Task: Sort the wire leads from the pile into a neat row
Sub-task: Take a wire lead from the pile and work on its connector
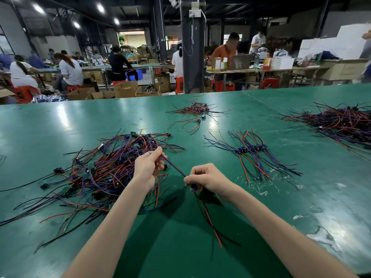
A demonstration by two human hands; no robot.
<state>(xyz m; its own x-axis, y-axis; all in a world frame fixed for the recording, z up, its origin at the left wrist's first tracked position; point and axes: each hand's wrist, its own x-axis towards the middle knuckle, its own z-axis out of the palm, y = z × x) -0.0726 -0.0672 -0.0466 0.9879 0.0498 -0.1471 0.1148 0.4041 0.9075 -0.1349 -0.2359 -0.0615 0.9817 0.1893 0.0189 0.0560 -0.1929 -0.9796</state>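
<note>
Fingers (158, 153) of the left hand (147, 167) are curled, and the upper end of a wire lead (174, 165) is pinched between thumb and forefinger. That hand is held over the right edge of the pile (100, 169), a loose tangle of red, blue and black leads spread across the left part of the green table (50, 125). From the pinch, the blue part of the held lead is stretched taut, slanting down and to the right, clear of the tabletop. Its lower end is clamped in the right hand (207, 177), whose fingers are closed round it; a small blue connector (194, 188) is seen just under them. Below that grip, thin red and black strands (208, 219) are left hanging toward the near edge. Farther back, near the middle of the table, a small tangle (195, 111) of red and black wires is laid apart from the rest. To the right of the hands, the row (255, 163) is found: several leads laid side by side, their blue connectors (251, 149) lined up close together, the wires fanned out to front and back. Pale scraps (259, 185) are scattered beside its near ends. At the far right, a large heap (345, 122) of dark red and blue wires is cut off by the frame edge.
</note>
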